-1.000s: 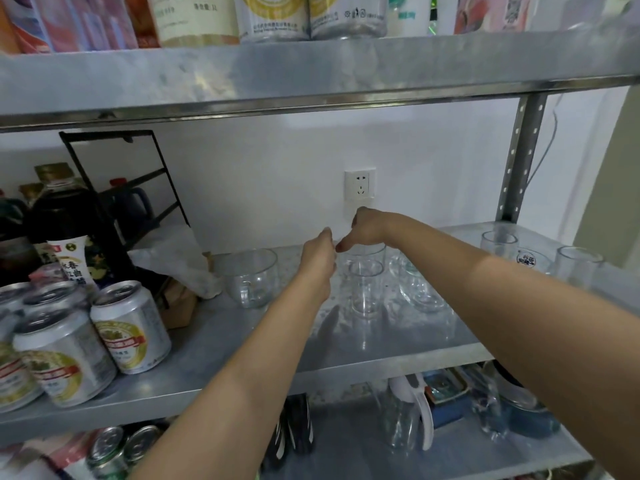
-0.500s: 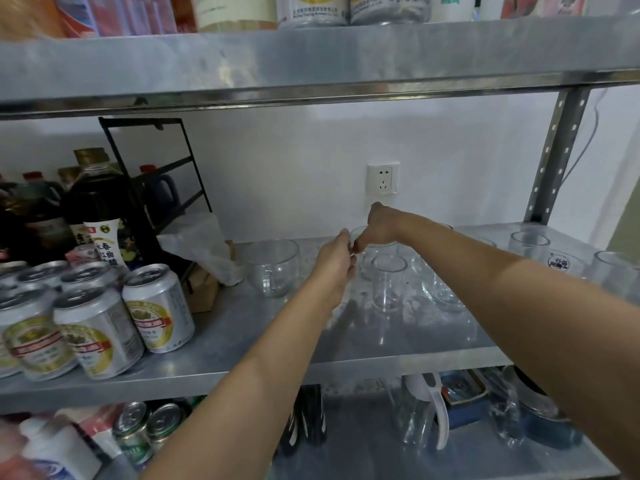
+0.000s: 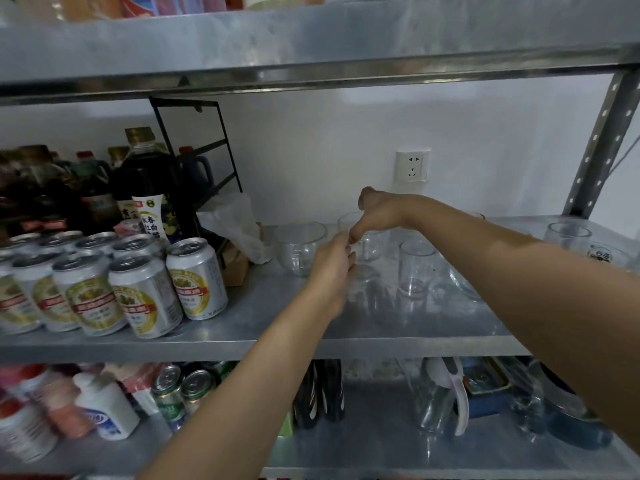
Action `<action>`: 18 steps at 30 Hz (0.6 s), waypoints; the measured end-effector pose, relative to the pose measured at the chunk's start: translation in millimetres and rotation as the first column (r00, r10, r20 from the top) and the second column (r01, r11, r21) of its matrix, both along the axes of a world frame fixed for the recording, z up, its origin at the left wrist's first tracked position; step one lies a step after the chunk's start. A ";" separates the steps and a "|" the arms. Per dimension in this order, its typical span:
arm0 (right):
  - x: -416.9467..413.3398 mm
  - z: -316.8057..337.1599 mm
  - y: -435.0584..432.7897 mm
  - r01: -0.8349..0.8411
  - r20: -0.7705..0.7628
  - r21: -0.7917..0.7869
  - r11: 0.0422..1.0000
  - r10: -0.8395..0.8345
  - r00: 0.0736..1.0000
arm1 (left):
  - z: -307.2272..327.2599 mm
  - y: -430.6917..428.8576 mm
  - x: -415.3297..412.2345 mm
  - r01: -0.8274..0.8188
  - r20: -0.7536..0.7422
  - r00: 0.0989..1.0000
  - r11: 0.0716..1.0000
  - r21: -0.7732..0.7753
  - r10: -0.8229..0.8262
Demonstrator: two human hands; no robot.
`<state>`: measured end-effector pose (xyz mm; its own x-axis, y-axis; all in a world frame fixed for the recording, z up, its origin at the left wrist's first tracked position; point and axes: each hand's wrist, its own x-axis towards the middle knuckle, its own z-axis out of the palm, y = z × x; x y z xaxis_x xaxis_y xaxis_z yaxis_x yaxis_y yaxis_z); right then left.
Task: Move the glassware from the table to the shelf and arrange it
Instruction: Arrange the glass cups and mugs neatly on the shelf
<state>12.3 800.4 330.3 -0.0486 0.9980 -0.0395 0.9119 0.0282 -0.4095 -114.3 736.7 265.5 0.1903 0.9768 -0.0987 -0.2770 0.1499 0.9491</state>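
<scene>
Two arms reach onto the metal shelf, right grip pinching a clear tumbler by its rim among other glasses, left grip curled alongside, hold unclear.

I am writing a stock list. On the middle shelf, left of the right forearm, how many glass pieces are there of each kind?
Handled mug: 1
Plain tumbler: 2 (front, rear)
Small glass piece, kind unclear: 1
Total: 4
</scene>
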 end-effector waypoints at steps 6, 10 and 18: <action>-3.7 -6.8 -4.4 -0.026 -0.022 -0.030 0.999 0.025 0.999 | -2.8 -12.3 -7.8 0.022 -0.007 1.000 1.000 -0.018 -0.022; -6.9 -12.2 -2.9 -0.037 -0.050 -0.043 0.998 0.034 0.998 | -2.7 -17.7 -12.1 0.007 -0.013 1.000 1.000 -0.011 -0.007; -9.7 -13.2 0.2 -0.055 -0.069 -0.050 0.997 0.052 0.996 | 1.3 -21.8 -13.0 0.004 -0.034 0.999 1.000 -0.024 -0.005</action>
